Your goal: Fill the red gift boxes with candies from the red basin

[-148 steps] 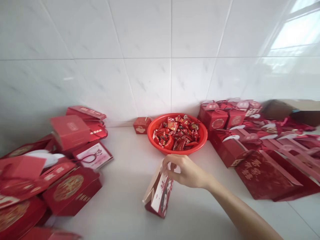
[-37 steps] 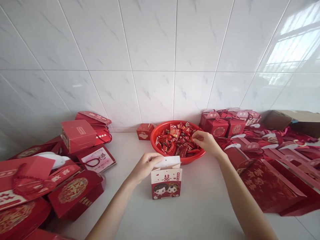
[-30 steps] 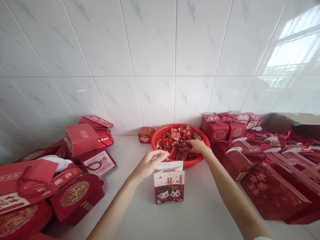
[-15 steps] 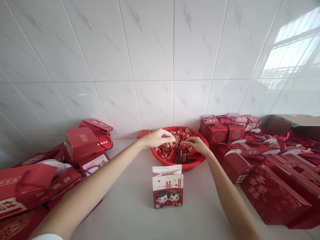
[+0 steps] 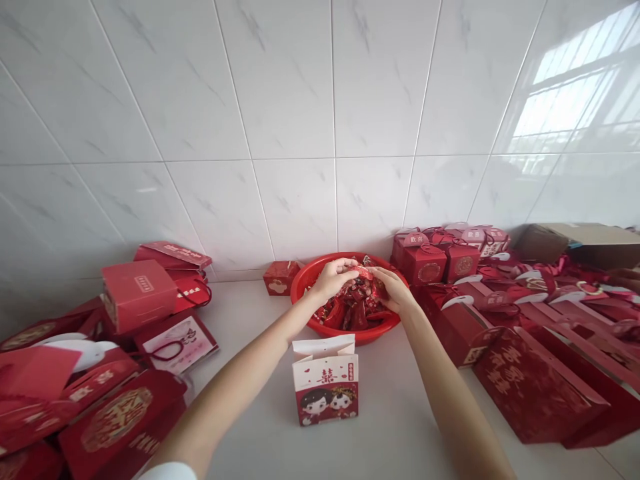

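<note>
Over the red plastic basin [image 5: 299, 293], my left hand [image 5: 338, 277] and my right hand [image 5: 393, 289] have come close together. Between their fingertips is a red wrapped candy [image 5: 363, 273], with the fingers of both hands closed on it. Many more shiny red-wrapped candies [image 5: 356, 313] fill the basin below. In front of the basin a paper gift box [image 5: 327, 393] stands upright with its top open. It is white above and red below, with two cartoon figures on its face; its inside cannot be seen.
Red gift boxes [image 5: 140, 293] are heaped at the left. A small red box [image 5: 281, 277] sits left of the basin by the tiled wall [image 5: 295, 207]. Rows of red boxes [image 5: 540, 387] cover the right side, with a cardboard carton [image 5: 580, 237] behind them.
My hands have drawn together above the basin, and a red candy now shows raised between their fingertips. The view has turned slightly right, and the paper box stands where it was.
</note>
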